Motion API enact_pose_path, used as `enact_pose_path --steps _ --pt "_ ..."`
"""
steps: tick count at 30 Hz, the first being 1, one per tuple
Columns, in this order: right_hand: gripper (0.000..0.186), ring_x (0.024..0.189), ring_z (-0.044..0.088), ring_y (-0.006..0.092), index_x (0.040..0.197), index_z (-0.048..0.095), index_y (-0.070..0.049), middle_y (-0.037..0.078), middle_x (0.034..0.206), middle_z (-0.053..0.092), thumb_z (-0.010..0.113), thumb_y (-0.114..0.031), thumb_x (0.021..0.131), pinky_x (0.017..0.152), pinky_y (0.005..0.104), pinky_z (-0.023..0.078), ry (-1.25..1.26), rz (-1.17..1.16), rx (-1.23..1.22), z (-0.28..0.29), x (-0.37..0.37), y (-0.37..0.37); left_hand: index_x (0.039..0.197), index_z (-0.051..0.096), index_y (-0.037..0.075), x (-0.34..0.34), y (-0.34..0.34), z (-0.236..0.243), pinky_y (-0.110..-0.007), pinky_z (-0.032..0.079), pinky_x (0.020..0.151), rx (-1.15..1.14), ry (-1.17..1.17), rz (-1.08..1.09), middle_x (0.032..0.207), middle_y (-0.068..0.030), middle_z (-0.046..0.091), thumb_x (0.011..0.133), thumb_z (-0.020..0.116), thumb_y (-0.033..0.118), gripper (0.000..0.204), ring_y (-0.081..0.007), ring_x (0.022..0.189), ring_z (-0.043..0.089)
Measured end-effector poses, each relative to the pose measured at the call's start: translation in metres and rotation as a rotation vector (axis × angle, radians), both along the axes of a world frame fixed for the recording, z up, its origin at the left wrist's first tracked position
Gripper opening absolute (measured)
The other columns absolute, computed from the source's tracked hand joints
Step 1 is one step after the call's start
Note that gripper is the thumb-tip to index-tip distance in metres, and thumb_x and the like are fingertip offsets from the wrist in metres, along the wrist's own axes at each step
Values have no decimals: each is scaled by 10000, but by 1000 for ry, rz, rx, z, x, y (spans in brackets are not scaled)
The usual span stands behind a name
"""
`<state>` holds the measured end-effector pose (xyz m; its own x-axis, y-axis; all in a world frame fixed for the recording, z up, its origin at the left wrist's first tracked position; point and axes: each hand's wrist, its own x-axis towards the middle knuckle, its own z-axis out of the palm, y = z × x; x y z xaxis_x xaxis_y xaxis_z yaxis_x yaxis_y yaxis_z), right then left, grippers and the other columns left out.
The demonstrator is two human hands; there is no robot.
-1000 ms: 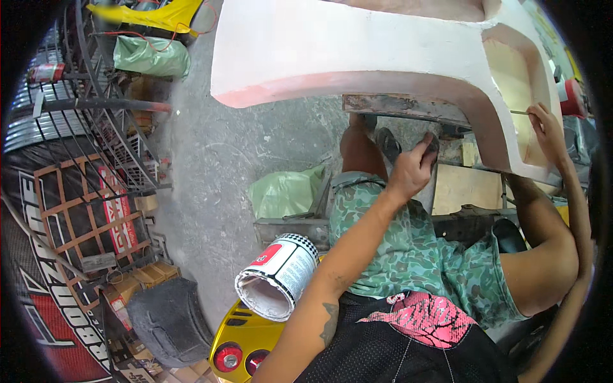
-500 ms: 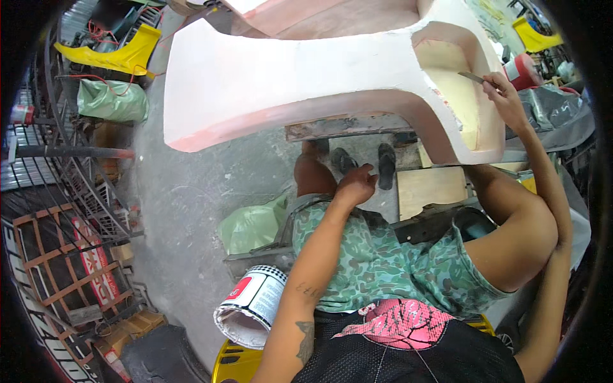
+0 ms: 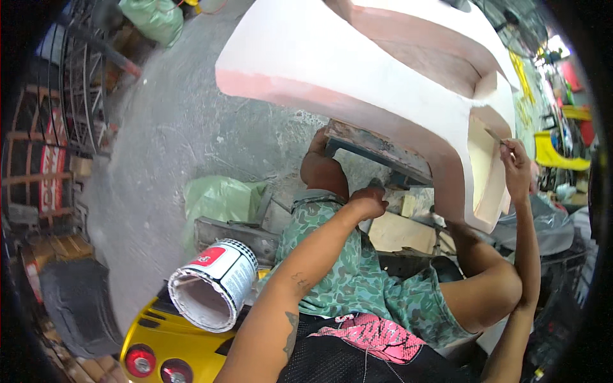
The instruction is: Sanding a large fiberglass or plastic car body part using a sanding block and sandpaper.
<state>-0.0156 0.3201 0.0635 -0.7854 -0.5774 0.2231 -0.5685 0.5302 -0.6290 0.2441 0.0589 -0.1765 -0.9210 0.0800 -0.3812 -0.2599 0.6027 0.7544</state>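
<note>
My right hand (image 3: 516,159) is closed on a thin flat blade (image 3: 493,135), held at the pale recessed pocket (image 3: 480,153) on the right end of a white, pink-tinted moulded body panel (image 3: 332,51). My left hand (image 3: 369,203) is below the panel, over my camouflage shorts, its fingers curled; what they hold, if anything, is hidden. Left of my left forearm a white-and-red open can (image 3: 211,287) lies on its side on a yellow moulded part (image 3: 147,332) with round red lamps.
The panel rests on a worn bench frame (image 3: 377,143). Pale boards (image 3: 396,230) and a green bag (image 3: 217,195) lie below. Metal racks (image 3: 96,121) and a black moulded item (image 3: 76,306) stand left. Yellow parts (image 3: 555,150) and grey plastic sheeting (image 3: 543,226) are at right.
My view has shifted. My right hand has risen to a tilted hold with the blade inside the pocket. My left hand, higher a second ago, has dropped toward my lap.
</note>
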Motion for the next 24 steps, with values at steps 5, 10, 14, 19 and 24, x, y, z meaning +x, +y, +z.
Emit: enact_pose_path --steps 5,10,14,19,24 --pt "214 893 612 103 1181 655 -2 35 1056 692 649 -111 997 846 267 509 -40 296 95 54 44 -161 1106 691 25 -8 -8 -7 -511 520 922 87 -19 37 1126 -237 697 944 552 322 366 -433 1069 656" --pt "163 851 587 129 1103 669 -16 47 883 645 671 -98 962 817 305 482 114 769 94 62 102 -339 1158 680 11 -18 -13 0 -504 494 983 232 -39 59 1196 -251 671 946 548 338 411 -428 1125 634" --pt "160 970 647 315 1005 672 -4 195 994 676 647 -149 942 867 419 496 212 923 119 43 141 -447 1175 661 1 -18 -15 -3 -482 493 988 230 -75 185 1225 -239 658 955 555 348 423 -413 1152 623" --pt "100 827 659 409 859 703 -5 215 846 683 639 -81 850 751 480 503 410 1027 66 22 180 -516 1176 643 19 -21 -14 -21 -470 491 1000 293 -69 284 1160 -218 676 980 556 409 445 -389 1158 619" --pt "79 823 663 405 824 699 -21 208 822 679 642 -76 824 735 482 502 518 1049 98 8 168 -540 1118 654 20 -23 -7 -23 -487 512 969 285 -37 369 1151 -226 677 952 590 408 427 -397 1116 640"
